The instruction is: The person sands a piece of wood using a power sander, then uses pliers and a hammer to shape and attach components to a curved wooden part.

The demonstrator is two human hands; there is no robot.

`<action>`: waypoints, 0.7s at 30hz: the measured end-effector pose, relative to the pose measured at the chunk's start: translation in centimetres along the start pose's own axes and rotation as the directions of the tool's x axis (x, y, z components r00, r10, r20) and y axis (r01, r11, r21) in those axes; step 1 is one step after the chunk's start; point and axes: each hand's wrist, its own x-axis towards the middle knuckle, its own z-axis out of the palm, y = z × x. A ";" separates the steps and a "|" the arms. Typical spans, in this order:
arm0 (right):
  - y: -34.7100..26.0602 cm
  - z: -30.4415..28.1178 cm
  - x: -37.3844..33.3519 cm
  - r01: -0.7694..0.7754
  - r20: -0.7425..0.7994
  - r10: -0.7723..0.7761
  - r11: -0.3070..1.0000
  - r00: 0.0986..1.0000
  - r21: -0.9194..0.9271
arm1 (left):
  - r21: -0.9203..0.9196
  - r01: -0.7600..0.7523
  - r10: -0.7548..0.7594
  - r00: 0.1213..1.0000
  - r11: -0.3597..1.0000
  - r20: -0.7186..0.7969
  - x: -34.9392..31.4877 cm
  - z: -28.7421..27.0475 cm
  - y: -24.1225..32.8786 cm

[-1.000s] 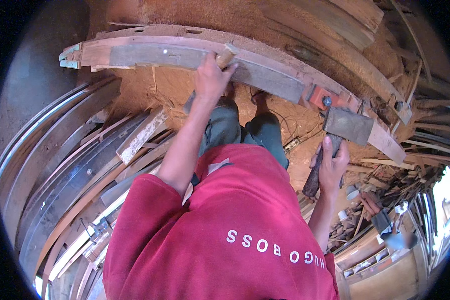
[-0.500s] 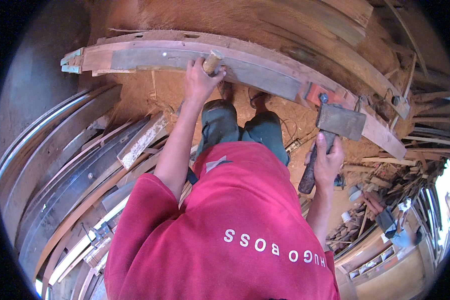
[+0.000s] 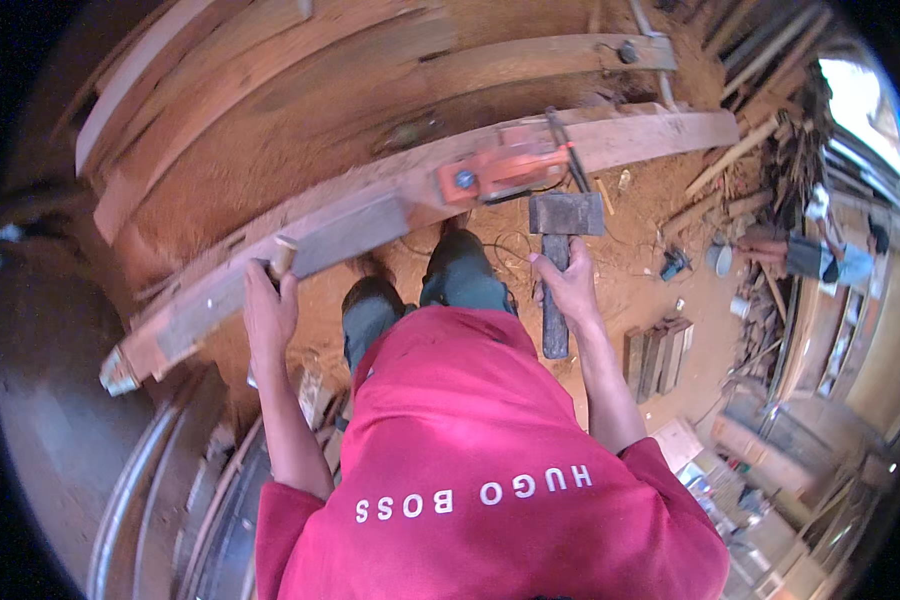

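My left hand (image 3: 272, 312) is closed round a wooden-handled chisel (image 3: 285, 252). The handle's butt pokes up past my thumb, and the blade is mostly hidden. Beside it runs a long curved wooden beam (image 3: 355, 238), part grey and part reddish. In my right hand (image 3: 570, 288) is a hammer with a blocky grey head (image 3: 567, 214). Its dark handle (image 3: 555, 338) points back toward me, with my thumb laid along it. On the beam, ahead of the hammer, lies an orange power tool (image 3: 505, 168) with a blue knob and a dark cord.
More curved timbers (image 3: 540, 60) lie beyond the beam on brown, dusty ground. Short wood blocks (image 3: 658, 355) stand to my right. Curved boards (image 3: 185, 470) are stacked at lower left. Another person (image 3: 825, 258) is at the far right, near stacked wood and a bucket (image 3: 718, 259).
My view has swung to the right, bringing the orange tool nearer the middle. Both hands have shifted left in the picture, still holding the chisel and the hammer; the hammer now stands more upright.
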 end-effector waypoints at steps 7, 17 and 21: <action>8.4 -16.3 16.2 0.195 -0.311 -0.268 0.950 0.912 -0.245 | -0.120 -0.668 0.660 0.661 0.734 0.359 3.3 6.1 22.7; 10.2 -28.5 40.6 0.043 -0.260 -0.302 0.725 0.917 -0.687 | -0.271 -0.953 0.843 -0.033 0.136 0.538 11.3 37.7 46.9; 12.9 -30.7 43.1 0.098 -0.207 -0.356 0.675 0.911 -0.731 | -0.295 -0.952 0.827 -0.234 -0.087 0.512 13.1 46.7 51.2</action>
